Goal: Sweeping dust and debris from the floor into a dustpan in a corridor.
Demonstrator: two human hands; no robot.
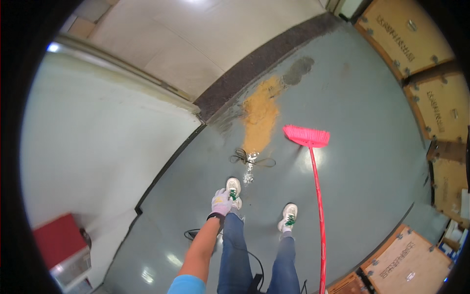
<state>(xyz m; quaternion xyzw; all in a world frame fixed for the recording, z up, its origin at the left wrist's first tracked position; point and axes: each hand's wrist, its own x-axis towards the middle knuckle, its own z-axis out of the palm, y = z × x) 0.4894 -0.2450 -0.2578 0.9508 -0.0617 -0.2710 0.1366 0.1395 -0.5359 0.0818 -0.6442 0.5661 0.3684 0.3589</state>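
Right of our shoes (290,215), we are seeing a long, slim-shafted red broom (318,190) with a wide pink bristle head. We are noting its long axis: running outward from the lower edge of the view, leaning slightly left at the far end, the head spreading crosswise. Our left hand (222,202), wearing a pale knitted glove, is overlapping the left shoe in this view; the broom is lying to its right, well apart. Its fingers are appearing loosely curled, but we are not managing to tell whether they are gripping anything. Our right hand is falling outside the view, so we are leaving its grasp unrecorded; we are judging it nearer the shaft. Left of the bristles, and apart from them, we are observing an elongated orange-tan patch of unidentified matter (261,115), slanting away rightward, a dark looped cord (241,156) lying at its near end
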